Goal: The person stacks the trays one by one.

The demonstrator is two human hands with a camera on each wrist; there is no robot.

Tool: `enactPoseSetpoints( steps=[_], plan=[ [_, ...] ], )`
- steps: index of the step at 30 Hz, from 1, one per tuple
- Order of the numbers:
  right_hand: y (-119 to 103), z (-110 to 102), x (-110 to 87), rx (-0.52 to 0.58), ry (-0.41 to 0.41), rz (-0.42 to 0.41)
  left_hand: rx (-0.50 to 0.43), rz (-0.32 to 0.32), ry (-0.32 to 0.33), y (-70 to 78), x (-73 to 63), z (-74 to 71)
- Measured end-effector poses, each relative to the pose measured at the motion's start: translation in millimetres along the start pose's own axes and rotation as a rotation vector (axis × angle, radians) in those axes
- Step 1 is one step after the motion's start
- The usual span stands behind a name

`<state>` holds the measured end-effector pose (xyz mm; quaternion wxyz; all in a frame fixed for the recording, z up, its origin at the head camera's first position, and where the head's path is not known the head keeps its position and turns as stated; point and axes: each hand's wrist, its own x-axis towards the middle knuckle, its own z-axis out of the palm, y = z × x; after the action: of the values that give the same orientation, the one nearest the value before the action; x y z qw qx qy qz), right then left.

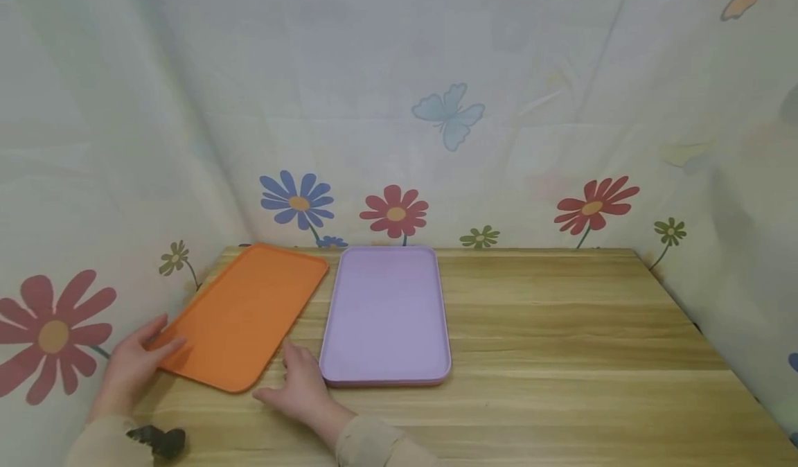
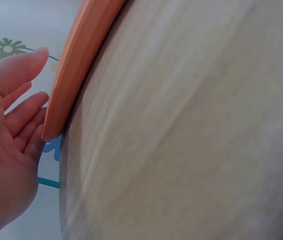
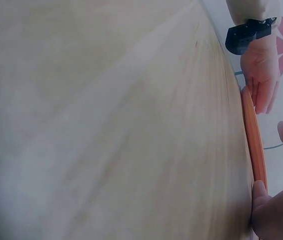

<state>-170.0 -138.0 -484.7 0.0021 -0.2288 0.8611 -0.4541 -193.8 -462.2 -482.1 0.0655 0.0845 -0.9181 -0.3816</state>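
A flat orange tray (image 1: 243,318) lies slanted on the left of the wooden table. At its near left edge is my left hand (image 1: 129,362), thumb spread above the rim. In the left wrist view the fingers (image 2: 27,117) are loosely extended beside the tray's rim (image 2: 74,75), not curled round it. My right hand (image 1: 302,387) is by the tray's near right side, thumb and fingers spread apart. The right wrist view shows a fingertip (image 3: 259,189) of it at the tray's edge. Right of it lies a purple tray (image 1: 386,314).
The purple tray appears stacked on another, with a darker rim visible below. Wood-grain table (image 1: 561,342) extends to the right. A flower-printed cloth wall (image 1: 499,169) stands behind and at both sides. A black strap device (image 1: 161,441) is on my left wrist.
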Motion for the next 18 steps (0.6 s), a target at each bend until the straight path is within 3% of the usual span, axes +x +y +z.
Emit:
enactPoseSetpoints(
  steps=[10, 18],
  plan=[
    [-2.0, -1.7, 2.0, 0.001, -0.051, 0.060, 0.059, 0.063, -0.036, 1.6, -4.2, -2.2],
    [-5.4, -1.7, 0.7, 0.054, -0.048, 0.110, 0.082, 0.036, -0.067, 4.8, -4.5, -2.0]
  ],
)
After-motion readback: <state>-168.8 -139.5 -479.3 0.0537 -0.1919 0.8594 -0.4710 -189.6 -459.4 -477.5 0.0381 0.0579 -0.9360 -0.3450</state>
